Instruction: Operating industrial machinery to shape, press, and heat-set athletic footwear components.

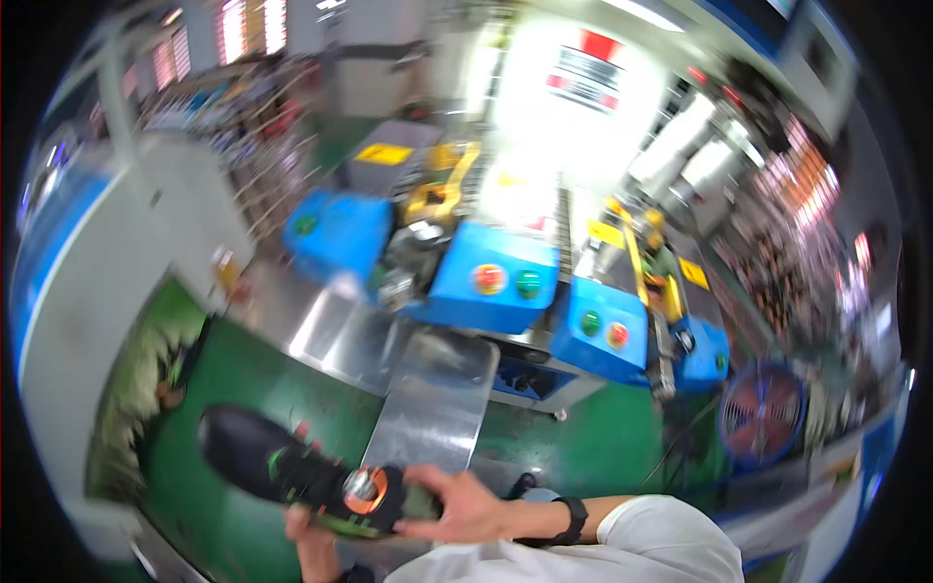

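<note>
A black shoe with green marks and an orange-rimmed collar lies across both my hands, its toe pointing left. A round, shiny metallic piece sits in the collar opening. My left hand grips the shoe from below at its middle; fingertips show past the far side, and the palm is hidden under it. My right hand is closed round the heel end, thumb and fingers on either side. Dark bands circle both wrists. Motion blurs the shoe's details.
Ahead stands a machine with blue housings bearing red and green push buttons. A metal plate juts from it towards me. At the right is a round blue fan; at the left, a grey-white machine body. The floor is green.
</note>
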A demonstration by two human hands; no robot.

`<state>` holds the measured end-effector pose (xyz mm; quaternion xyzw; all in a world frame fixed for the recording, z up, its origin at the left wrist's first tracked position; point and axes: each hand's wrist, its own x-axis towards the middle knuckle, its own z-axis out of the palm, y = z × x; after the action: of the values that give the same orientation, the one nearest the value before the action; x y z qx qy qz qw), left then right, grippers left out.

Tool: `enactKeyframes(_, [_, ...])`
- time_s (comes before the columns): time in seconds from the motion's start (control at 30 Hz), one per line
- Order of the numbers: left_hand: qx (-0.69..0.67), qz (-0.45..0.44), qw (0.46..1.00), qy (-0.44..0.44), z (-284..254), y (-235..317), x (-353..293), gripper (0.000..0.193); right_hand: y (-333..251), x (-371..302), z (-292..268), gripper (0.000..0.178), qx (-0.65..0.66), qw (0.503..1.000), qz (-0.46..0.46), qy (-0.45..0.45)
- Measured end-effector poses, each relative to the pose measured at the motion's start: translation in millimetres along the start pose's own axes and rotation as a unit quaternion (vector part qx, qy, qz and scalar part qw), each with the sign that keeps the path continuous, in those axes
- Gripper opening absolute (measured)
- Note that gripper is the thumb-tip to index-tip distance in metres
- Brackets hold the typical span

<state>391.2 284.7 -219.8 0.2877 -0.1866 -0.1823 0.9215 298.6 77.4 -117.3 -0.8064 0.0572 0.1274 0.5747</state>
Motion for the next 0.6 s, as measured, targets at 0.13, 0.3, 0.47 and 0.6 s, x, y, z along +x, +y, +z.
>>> enactKeyframes(0.13, [0.135, 0.009, 0.990, 0.031, 84.8, -43.2, 3.6, 0.091, 69.6, -31.5, -46.0, 0.079, 0.168, 0.961, -0.215, -0.046])
enactKeyframes(0.3, [0.165, -0.136, 0.977, 0.009, 168.5, -155.1, 25.1, 0.072, 130.9, -107.4, -170.9, 0.066, 0.145, 0.983, -0.110, -0.010])
enactKeyframes(0.47, [0.138, -0.203, 0.968, -0.046, 284.8, -276.5, 49.8, 0.081, 226.5, -211.3, -270.4, 0.060, 0.447, 0.879, -0.085, 0.145])
enactKeyframes(0.6, [0.190, -0.282, 0.927, -0.158, 348.1, -345.2, 116.6, 0.076, 251.8, -289.3, -344.1, 0.068, 0.568, 0.752, -0.118, 0.312])
